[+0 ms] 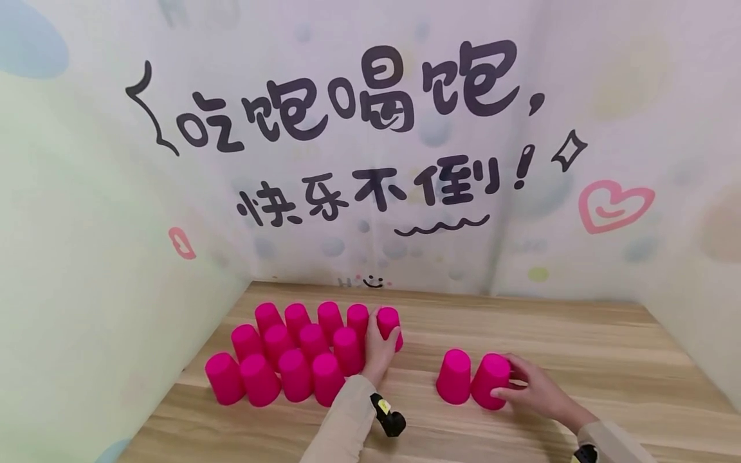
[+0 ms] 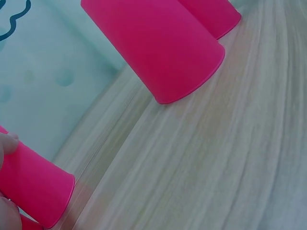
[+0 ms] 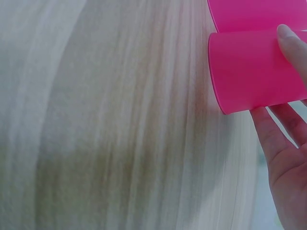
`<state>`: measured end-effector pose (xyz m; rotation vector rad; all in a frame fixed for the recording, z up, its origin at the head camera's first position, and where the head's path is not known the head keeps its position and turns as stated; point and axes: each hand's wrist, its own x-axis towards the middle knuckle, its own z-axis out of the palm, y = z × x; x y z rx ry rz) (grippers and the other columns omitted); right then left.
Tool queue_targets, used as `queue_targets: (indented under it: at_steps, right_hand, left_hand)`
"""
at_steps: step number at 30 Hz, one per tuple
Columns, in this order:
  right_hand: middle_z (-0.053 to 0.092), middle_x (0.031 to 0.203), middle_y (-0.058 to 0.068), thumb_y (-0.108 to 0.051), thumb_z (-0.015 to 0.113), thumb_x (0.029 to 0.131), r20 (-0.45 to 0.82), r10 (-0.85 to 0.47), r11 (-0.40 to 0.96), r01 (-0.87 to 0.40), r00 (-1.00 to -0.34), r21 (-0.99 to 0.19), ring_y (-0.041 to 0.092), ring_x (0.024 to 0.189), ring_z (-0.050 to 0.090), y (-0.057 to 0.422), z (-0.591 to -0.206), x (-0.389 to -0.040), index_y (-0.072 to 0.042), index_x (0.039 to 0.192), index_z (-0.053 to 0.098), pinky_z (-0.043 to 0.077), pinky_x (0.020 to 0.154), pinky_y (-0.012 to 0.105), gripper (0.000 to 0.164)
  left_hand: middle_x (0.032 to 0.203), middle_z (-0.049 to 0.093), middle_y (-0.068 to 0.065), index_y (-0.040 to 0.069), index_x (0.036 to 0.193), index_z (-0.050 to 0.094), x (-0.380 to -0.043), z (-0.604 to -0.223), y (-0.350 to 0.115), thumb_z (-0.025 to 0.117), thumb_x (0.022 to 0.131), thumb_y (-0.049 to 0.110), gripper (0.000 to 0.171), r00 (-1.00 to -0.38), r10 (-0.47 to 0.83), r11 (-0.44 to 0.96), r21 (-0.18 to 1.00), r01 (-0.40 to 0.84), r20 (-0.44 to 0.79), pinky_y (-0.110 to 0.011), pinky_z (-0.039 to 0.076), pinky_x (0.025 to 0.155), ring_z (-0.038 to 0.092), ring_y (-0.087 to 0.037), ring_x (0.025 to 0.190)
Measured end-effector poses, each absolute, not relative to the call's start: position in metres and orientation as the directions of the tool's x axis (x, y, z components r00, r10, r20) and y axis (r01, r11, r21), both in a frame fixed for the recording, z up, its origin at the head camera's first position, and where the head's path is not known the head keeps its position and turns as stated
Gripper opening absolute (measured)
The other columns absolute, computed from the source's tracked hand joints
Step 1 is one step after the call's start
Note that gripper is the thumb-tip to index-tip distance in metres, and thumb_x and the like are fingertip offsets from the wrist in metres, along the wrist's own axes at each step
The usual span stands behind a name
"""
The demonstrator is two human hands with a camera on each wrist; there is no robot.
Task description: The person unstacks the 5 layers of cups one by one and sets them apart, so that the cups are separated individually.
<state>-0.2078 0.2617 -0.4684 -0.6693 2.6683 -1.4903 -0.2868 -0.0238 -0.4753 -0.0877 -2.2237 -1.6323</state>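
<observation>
At the right end of the back row of upside-down cups, my left hand [image 1: 379, 352] holds a bright pink cup [image 1: 389, 317] between thumb and fingers. That cup [image 2: 41, 187] shows at the lower left of the left wrist view, with only the fingertips in sight. Farther right, my right hand [image 1: 538, 391] grips another upside-down pink cup [image 1: 489, 384], thumb on the near side and fingers on the far side. In the right wrist view the held cup [image 3: 252, 72] stands with its rim at the tabletop, close beside a matching cup [image 1: 454, 378].
Several more pink cups [image 1: 260, 381] stand upside down in three rows on the left of the wooden table [image 1: 440, 437]. A printed wall [image 1: 370, 251] closes the back, with side walls left and right. Black wrist cameras [image 1: 389, 417] sit at the sleeves.
</observation>
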Motion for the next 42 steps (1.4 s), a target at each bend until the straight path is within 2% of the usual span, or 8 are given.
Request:
queue_targets:
  at_steps: [9, 16, 20, 23, 25, 31, 36, 42]
  right_hand:
    - [0.055, 0.104, 0.017, -0.019, 0.071, 0.074, 0.193, -0.358, 0.481, -0.358, -0.913, -0.800, 0.032, 0.091, 0.058, 0.261, -0.469, -0.206, 0.004, 0.119, 0.045, 0.052, 0.070, 0.032, 0.057]
    - [0.055, 0.104, 0.017, -0.018, 0.071, 0.074, 0.221, -0.373, 0.462, -0.387, -0.901, -0.798, 0.029, 0.091, 0.058, 0.259, -0.468, -0.210, 0.004, 0.119, 0.045, 0.052, 0.069, 0.031, 0.057]
    - [0.055, 0.104, 0.016, -0.019, 0.071, 0.074, 0.211, -0.378, 0.462, -0.381, -0.901, -0.801, 0.029, 0.092, 0.058, 0.258, -0.468, -0.211, 0.003, 0.119, 0.045, 0.052, 0.070, 0.030, 0.056]
    - [0.055, 0.104, 0.017, -0.019, 0.071, 0.074, 0.205, -0.375, 0.462, -0.374, -0.904, -0.804, 0.030, 0.092, 0.058, 0.258, -0.469, -0.211, 0.003, 0.119, 0.045, 0.052, 0.070, 0.031, 0.057]
    - [0.055, 0.105, 0.017, -0.019, 0.071, 0.074, 0.215, -0.378, 0.460, -0.384, -0.900, -0.800, 0.024, 0.091, 0.059, 0.259, -0.470, -0.211, 0.004, 0.119, 0.045, 0.052, 0.070, 0.031, 0.057]
    - [0.057, 0.101, 0.016, -0.017, 0.072, 0.073, 0.274, -0.384, 0.460, -0.440, -0.882, -0.771, -0.001, 0.088, 0.056, 0.261, -0.473, -0.209, 0.004, 0.117, 0.046, 0.051, 0.068, 0.022, 0.055]
    - [0.058, 0.099, 0.009, -0.014, 0.073, 0.072, 0.312, -0.382, 0.445, -0.469, -0.870, -0.763, -0.001, 0.087, 0.056, 0.259, -0.474, -0.209, 0.004, 0.114, 0.048, 0.050, 0.067, 0.021, 0.052]
    - [0.059, 0.098, 0.003, -0.012, 0.072, 0.073, 0.313, -0.395, 0.424, -0.474, -0.863, -0.772, -0.001, 0.087, 0.056, 0.259, -0.473, -0.209, 0.003, 0.113, 0.048, 0.051, 0.067, 0.021, 0.049]
  left_hand:
    - [0.131, 0.038, -0.017, 0.003, 0.134, 0.025, -0.284, -0.470, -0.025, 0.058, 0.084, 0.007, 0.060, -0.946, -0.060, 0.351, 0.894, 0.278, 0.317, -0.046, 0.034, 0.095, 0.038, -0.031, 0.118]
    - [0.136, 0.031, -0.010, 0.007, 0.136, 0.026, -0.286, -0.449, -0.025, 0.062, 0.081, 0.009, 0.066, -0.855, -0.011, 0.394, 0.788, 0.472, 0.518, -0.041, 0.032, 0.098, 0.030, -0.025, 0.123]
    - [0.138, 0.029, -0.008, 0.010, 0.135, 0.028, -0.284, -0.430, -0.026, 0.063, 0.080, 0.007, 0.065, -0.830, 0.020, 0.367, 0.768, 0.525, 0.558, -0.041, 0.032, 0.098, 0.027, -0.022, 0.125]
    - [0.137, 0.031, -0.007, 0.010, 0.134, 0.031, -0.278, -0.415, -0.024, 0.063, 0.080, 0.009, 0.062, -0.829, 0.061, 0.337, 0.770, 0.541, 0.556, -0.042, 0.031, 0.098, 0.027, -0.022, 0.126]
    - [0.135, 0.033, -0.006, 0.012, 0.133, 0.032, -0.272, -0.407, -0.021, 0.062, 0.080, 0.011, 0.061, -0.834, 0.092, 0.307, 0.781, 0.544, 0.544, -0.042, 0.030, 0.099, 0.028, -0.021, 0.125]
    - [0.128, 0.042, -0.010, 0.012, 0.129, 0.040, -0.258, -0.405, -0.007, 0.064, 0.079, 0.013, 0.056, -0.832, 0.152, 0.227, 0.801, 0.554, 0.533, -0.045, 0.031, 0.097, 0.037, -0.024, 0.119]
    - [0.123, 0.047, -0.009, 0.009, 0.125, 0.046, -0.247, -0.416, 0.005, 0.067, 0.076, 0.011, 0.053, -0.834, 0.174, 0.188, 0.813, 0.551, 0.524, -0.042, 0.033, 0.096, 0.041, -0.025, 0.115]
    - [0.122, 0.047, -0.007, 0.010, 0.125, 0.047, -0.233, -0.436, 0.017, 0.068, 0.077, 0.019, 0.054, -0.875, 0.277, 0.232, 0.856, 0.462, 0.397, -0.033, 0.038, 0.092, 0.042, -0.022, 0.113]
